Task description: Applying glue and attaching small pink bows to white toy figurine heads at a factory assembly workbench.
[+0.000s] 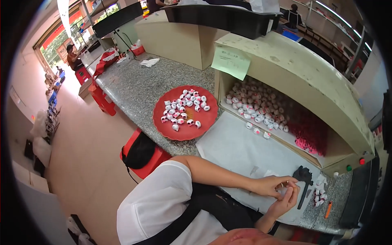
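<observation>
Over the white sheet (pixel 228 139) on the bench, my two hands meet with their fingertips together. My left hand (pixel 269 186) is closed in a pinch, and my right hand (pixel 284 204) is closed against it from the near side. A small pale bit shows between the fingers, too covered to name. Just beyond them lies a black crumpled clump (pixel 303 174) with a dark stick (pixel 302 196) below it. Small white pieces with pink and dark marks (pixel 320 197) are heaped to the right. Similar pieces lie on a red scalloped plate (pixel 163 131) at the left.
An open-fronted cream box (pixel 286 61) holds many white pieces and a pink pile (pixel 308 136); red and green buttons (pixel 362 161) sit at its corner. An orange tool (pixel 328 209) lies at the right. A red stool (pixel 157 157) stands beside the bench. Another person (pixel 74 57) sits far left.
</observation>
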### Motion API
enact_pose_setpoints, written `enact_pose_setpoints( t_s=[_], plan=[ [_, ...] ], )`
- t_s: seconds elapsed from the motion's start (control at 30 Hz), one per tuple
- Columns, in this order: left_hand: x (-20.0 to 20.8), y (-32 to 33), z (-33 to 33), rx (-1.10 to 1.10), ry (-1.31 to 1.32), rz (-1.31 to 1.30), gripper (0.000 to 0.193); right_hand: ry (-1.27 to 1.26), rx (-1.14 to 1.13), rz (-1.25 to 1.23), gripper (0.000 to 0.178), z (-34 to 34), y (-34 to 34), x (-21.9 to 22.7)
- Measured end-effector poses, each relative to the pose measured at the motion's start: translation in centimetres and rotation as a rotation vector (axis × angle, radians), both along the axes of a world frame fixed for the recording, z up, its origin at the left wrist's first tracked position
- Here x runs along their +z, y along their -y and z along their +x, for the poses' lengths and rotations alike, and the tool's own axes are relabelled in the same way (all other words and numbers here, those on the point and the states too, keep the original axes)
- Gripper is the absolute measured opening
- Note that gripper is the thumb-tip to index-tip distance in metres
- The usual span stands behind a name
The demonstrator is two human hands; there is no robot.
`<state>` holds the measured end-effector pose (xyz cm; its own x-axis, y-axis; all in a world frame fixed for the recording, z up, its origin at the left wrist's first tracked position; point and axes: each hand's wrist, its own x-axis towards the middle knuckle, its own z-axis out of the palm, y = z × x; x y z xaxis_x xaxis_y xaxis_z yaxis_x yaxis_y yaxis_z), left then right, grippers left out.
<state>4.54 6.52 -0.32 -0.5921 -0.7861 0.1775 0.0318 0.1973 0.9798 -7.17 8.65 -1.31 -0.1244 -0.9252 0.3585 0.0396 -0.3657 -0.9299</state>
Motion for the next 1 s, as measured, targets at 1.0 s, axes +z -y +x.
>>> enact_pose_setpoints(
  t_s=[1.0],
  plan=[
    [-1.9, -3.2, 5.9, 0.378, -0.490, 0.541, 0.019, -1.285, -0.504, 0.017, 0.038, -12.5, 6.7, -2.7]
  ],
)
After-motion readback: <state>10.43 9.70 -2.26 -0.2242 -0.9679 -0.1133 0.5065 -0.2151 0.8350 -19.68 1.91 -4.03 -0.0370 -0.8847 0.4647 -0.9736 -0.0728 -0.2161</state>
